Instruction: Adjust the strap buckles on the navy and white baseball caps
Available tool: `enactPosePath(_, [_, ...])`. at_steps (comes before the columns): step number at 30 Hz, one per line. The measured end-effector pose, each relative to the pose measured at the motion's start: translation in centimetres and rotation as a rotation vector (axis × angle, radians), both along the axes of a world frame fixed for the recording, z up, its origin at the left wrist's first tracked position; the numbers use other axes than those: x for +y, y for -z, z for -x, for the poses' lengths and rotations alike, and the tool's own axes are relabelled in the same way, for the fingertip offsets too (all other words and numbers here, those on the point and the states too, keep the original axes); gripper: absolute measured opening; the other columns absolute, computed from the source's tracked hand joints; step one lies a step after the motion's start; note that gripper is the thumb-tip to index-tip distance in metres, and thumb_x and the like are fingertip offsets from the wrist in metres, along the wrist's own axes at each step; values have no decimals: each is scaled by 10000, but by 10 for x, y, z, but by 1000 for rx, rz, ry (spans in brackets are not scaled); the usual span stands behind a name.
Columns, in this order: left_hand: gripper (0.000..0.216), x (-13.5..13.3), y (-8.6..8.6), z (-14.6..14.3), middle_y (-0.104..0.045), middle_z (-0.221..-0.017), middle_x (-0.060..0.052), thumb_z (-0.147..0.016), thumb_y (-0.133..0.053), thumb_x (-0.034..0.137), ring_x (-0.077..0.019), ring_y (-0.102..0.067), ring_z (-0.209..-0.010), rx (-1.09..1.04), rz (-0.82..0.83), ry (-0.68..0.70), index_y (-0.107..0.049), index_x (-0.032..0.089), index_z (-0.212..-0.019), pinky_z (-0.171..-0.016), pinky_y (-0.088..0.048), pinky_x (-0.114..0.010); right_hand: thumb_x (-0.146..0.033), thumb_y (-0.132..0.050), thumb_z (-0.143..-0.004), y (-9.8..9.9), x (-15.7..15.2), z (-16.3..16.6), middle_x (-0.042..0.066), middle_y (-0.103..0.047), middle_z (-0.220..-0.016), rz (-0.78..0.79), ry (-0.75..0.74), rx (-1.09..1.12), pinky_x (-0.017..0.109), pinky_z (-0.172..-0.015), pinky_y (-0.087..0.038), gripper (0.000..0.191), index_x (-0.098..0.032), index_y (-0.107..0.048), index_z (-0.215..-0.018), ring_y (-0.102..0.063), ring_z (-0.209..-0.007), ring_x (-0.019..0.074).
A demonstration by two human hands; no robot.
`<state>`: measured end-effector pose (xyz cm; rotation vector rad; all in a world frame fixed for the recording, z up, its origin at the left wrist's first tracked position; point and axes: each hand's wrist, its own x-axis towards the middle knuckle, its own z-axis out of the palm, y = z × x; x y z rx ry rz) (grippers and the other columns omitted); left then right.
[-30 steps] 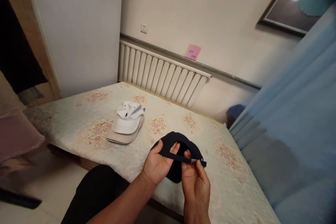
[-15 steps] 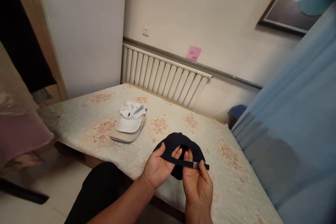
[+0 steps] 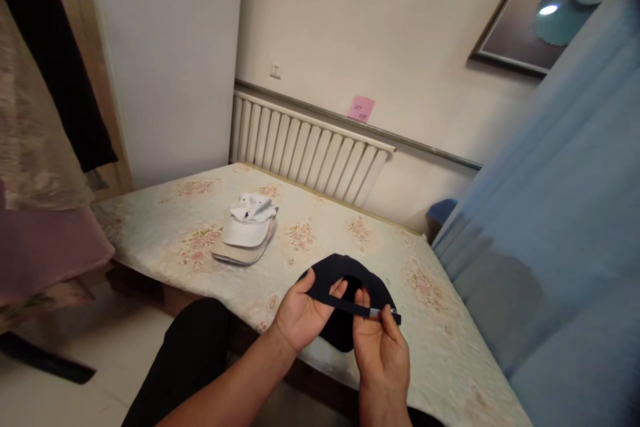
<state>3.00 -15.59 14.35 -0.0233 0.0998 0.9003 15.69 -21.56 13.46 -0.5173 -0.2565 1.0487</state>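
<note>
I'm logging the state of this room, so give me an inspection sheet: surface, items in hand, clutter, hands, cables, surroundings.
Surface: floral cover, slightly wrinkled.
Items in hand: dark cap, held with its back opening and strap toward the camera.
Clutter: white cap lying on a beige cap, left of the dark one.
Left hand: grips the cap's side, thumb outside.
Right hand: pinches the strap near its metal buckle.
Cables: nothing seen.
Surroundings: radiator, wall socket, pink note, blue curtain, framed picture.
</note>
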Motion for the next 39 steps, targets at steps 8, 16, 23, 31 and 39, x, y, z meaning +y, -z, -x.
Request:
enactPosePath(8, [366, -14, 0, 3, -669, -1050, -167, -903, -463, 226, -232, -621, -1053, -11, -9, 11, -511, 33, -1209, -944, -504, -356, -209, -612, -792, 7, -11, -2, 47, -699, -1046, -24, 10, -91, 408, -1030, -413, 211, -200, -656, -999, -593, -1096, 175])
enactPosePath(16, [324, -21, 3, 5, -663, -1070, -175, -895, -484, 222, -247, -610, -1074, -47, -43, 17, -541, 22, -1144, -969, -481, -366, -155, -537, -814, -2, -24, 3, 47, -693, -1075, 14, -6, 3, 374, -1010, -432, 233, -177, -641, -1021, -603, -1081, 162])
enactPosePath(23, [316, -29, -1, 2, -670, -1048, -164, -893, -490, 224, -240, -628, -1033, -54, -73, 42, -550, 18, -1124, -962, -481, -358, -160, -534, -817, -8, -36, 2, 48, -682, -1105, 13, -1, -6, 356, -1014, -428, 237, -177, -631, -1033, -596, -1092, 156])
enactPosePath(31, [319, -30, -2, -7, -677, -1016, -153, -882, -507, 223, -242, -630, -1021, -70, -53, 80, -551, 27, -1129, -923, -497, -347, -140, -515, -834, -13, -44, -2, 44, -691, -1070, 36, 18, 93, 302, -929, -497, 264, -171, -613, -1077, -597, -1088, 152])
enactPosePath(39, [288, -31, -2, -17, -686, -985, -146, -881, -505, 229, -235, -650, -962, -42, -69, 92, -574, 36, -1083, -905, -503, -347, -118, -520, -827, -10, -49, -12, 36, -666, -1133, 21, 47, 93, 325, -911, -513, 333, -193, -584, -1145, -586, -1107, 171])
